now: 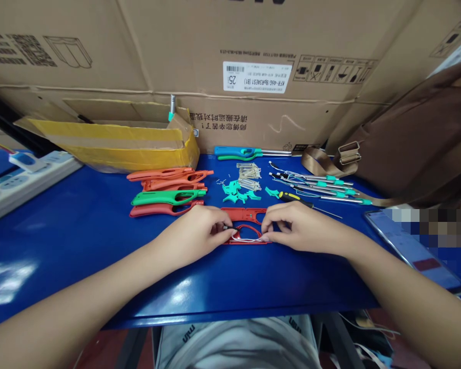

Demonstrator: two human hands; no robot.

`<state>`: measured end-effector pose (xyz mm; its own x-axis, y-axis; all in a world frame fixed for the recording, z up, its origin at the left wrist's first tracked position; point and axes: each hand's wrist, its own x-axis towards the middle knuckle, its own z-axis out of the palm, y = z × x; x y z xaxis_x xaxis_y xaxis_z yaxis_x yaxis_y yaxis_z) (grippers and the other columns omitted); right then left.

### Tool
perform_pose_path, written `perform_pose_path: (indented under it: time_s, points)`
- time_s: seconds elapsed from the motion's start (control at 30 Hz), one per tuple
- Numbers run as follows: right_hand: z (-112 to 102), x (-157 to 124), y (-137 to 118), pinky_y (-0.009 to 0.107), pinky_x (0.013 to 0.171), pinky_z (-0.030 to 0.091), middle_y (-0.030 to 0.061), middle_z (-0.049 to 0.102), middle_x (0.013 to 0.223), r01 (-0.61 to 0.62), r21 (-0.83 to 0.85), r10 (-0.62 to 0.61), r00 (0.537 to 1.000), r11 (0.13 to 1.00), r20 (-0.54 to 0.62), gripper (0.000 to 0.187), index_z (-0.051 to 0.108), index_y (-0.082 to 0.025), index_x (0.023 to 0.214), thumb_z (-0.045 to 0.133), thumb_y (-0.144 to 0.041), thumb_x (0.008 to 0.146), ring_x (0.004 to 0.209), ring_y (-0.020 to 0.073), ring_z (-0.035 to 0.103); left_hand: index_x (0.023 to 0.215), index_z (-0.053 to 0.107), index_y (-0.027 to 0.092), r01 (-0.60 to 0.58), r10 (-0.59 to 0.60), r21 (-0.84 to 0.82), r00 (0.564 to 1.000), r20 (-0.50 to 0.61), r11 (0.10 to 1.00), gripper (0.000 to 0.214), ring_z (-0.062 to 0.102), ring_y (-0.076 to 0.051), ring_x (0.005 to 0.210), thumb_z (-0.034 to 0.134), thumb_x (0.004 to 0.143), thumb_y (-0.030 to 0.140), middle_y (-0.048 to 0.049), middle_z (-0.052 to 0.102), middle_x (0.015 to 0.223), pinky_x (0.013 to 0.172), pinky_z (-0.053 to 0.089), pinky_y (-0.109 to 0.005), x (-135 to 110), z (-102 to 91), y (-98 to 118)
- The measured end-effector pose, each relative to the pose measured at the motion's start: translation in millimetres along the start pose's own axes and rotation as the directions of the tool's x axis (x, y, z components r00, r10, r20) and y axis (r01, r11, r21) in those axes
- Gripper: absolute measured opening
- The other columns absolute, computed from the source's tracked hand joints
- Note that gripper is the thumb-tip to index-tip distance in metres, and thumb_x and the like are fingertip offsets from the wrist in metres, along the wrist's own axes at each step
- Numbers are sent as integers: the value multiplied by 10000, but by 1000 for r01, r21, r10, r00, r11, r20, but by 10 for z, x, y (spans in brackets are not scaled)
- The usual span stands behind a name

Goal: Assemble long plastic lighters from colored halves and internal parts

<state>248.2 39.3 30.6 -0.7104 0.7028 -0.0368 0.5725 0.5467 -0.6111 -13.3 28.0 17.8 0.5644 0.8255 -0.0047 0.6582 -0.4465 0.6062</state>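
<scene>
A red plastic lighter shell (246,214) lies flat on the blue table (100,241) in front of me. My left hand (197,228) pinches its left end, fingers closed around a small dark part and a thin white wire (243,239). My right hand (292,223) pinches the shell's right end, where the wire runs. Both hands rest on the table, close together.
Behind the shell lie orange, green and red lighter shells (169,187), teal triggers (236,192), small metal springs (249,174), a yellow-handled screwdriver (303,201), metal tubes with wires (322,187) and a blue lighter (246,152). Cardboard boxes (230,66), a power strip (23,174) and a brown bag (418,138) ring the table.
</scene>
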Motion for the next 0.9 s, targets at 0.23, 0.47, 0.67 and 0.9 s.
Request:
perform_pose_path:
  time_s: [0.23,0.47,0.67,0.9]
  points:
    - [46,-26,-62,242,648,397,9,648,927,96,-12,-95,994,995,60,89,673,-192,989,684,-198,901,703,113,513,914,752,167,-8,7,-36,1000,-22,999,176,621,-137,643,620,952,277,-15,714,754,603,433,-251,-20,20,33]
    - [80,-21,-63,242,631,381,2,622,906,107,-64,-104,993,992,61,79,657,-182,980,679,-192,905,665,100,494,898,691,172,58,-70,-254,997,-39,965,160,639,-128,628,637,934,318,8,713,726,580,466,-228,-35,57,72]
    - [59,-29,-71,234,609,395,-8,598,841,68,-31,-67,996,997,59,84,651,-179,969,666,-166,887,654,102,503,926,685,177,44,-68,-300,995,-69,953,128,675,-138,676,641,920,297,3,738,763,614,499,-229,-30,88,86]
    - [-5,-56,-69,225,609,442,-1,610,818,6,41,-8,999,999,54,65,655,-169,939,655,-161,874,661,103,536,959,661,190,93,-100,-299,995,-9,950,175,695,-149,658,605,950,355,-1,749,765,609,520,-241,-48,98,84]
